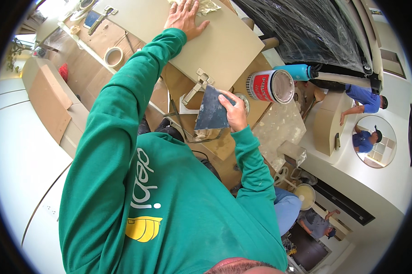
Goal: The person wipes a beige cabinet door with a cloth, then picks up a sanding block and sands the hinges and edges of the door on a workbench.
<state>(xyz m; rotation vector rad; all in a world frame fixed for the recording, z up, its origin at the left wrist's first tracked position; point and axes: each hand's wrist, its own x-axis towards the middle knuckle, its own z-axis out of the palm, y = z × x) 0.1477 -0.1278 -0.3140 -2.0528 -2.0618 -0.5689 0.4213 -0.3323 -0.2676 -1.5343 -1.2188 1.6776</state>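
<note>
Pale panel offers open sweep between left hand and cabinet hinge. Hinge juts past near edge; dark flat sheet in right hand crowds it. Paint can and blue bottle bar way past right corner. Second hinge, green left sleeve, crumpled cloth beside left hand also obstruct.

Left hand is lying flat, palm down, fingers pointing forward, thumb splaying to their right; left arm is stretching back behind them. Right hand is gripping, its wrist and right arm lying behind the fingers.
</note>
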